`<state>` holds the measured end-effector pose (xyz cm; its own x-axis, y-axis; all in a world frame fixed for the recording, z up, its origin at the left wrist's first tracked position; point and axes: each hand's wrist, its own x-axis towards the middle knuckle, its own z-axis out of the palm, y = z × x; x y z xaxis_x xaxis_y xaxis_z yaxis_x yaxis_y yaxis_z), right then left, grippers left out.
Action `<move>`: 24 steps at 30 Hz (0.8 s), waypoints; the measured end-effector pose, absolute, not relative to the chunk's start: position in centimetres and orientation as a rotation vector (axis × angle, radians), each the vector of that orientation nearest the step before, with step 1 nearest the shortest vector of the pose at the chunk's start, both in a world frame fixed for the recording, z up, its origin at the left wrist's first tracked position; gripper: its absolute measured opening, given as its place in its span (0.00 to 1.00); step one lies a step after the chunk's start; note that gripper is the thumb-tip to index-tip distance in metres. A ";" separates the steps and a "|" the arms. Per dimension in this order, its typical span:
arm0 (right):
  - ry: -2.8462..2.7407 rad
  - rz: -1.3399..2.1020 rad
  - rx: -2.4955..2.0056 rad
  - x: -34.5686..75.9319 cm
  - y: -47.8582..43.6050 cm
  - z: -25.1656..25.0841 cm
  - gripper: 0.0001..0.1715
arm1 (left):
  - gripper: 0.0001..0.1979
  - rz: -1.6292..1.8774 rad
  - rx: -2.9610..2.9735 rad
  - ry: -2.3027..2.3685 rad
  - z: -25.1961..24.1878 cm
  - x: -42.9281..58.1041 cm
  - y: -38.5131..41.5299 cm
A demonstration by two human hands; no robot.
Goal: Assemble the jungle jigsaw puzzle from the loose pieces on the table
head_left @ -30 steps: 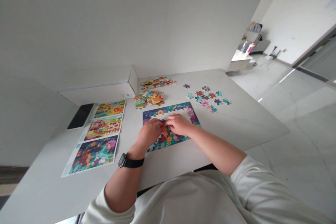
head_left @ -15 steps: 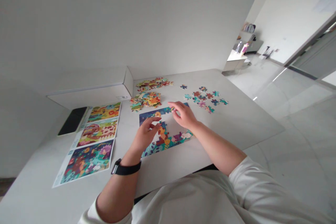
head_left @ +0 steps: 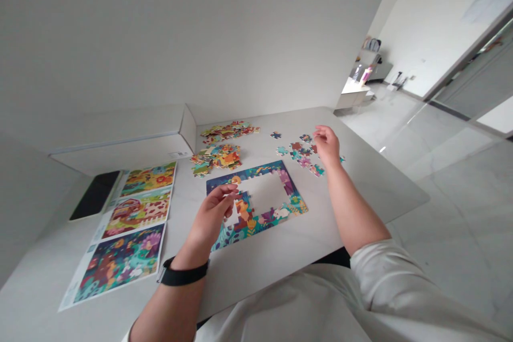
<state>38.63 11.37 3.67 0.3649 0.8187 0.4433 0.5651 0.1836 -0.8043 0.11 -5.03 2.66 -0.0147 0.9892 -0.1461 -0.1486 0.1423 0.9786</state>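
A partly built jigsaw puzzle [head_left: 280, 179] lies on the white table [head_left: 372, 181], its border joined and its middle bare. My left hand [head_left: 212, 214], with a black watch on the wrist, hovers over the puzzle's left part with fingers loosely curled and apart, holding nothing I can see. My right hand [head_left: 326, 144] reaches to the loose scattered pieces [head_left: 304, 154] at the right and its fingers curl down onto them. Whether it grips a piece is hidden.
Two heaps of unsorted pieces [head_left: 218, 156] lie behind the puzzle. A white box [head_left: 120, 139] stands at the back left, with a dark phone [head_left: 94, 195] beside it. Three picture sheets [head_left: 132, 230] lie at the left. The table edge is at the right.
Both hands left the puzzle's middle. My right hand travelled right and away to the scattered pieces. My left hand lifted slightly and stayed over the puzzle's left side.
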 end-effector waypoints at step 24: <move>-1.962 0.457 -2.106 41.1 10.0 1.7 0.23 | 0.21 1.318 0.649 1.077 2.3 0.2 -4.1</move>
<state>41.06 9.95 1.69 0.0568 0.9958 -0.0721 0.9253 -0.0796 -0.3708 0.18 -4.14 2.29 -0.0898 0.9638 -0.2511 -0.4384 0.1881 0.8789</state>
